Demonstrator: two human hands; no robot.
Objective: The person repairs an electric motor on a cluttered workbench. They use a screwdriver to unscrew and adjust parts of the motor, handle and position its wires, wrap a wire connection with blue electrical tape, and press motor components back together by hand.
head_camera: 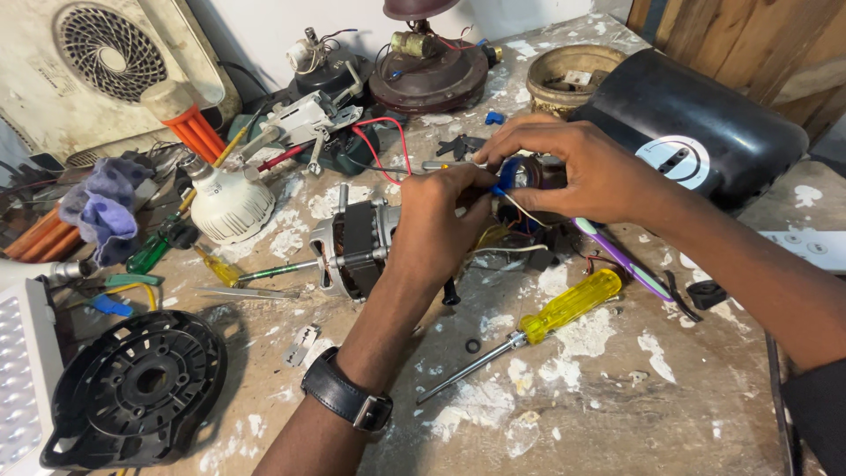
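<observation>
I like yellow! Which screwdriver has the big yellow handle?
The yellow-handled screwdriver lying below the hands; the green-handled screwdriver, far left, is the wrong colour.

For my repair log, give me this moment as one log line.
left hand: pinching white wire | right hand: holding small blue part | yellow screwdriver: lying on workbench | electric motor: beside left hand

Head view; looks down, near workbench (564, 414)
</observation>
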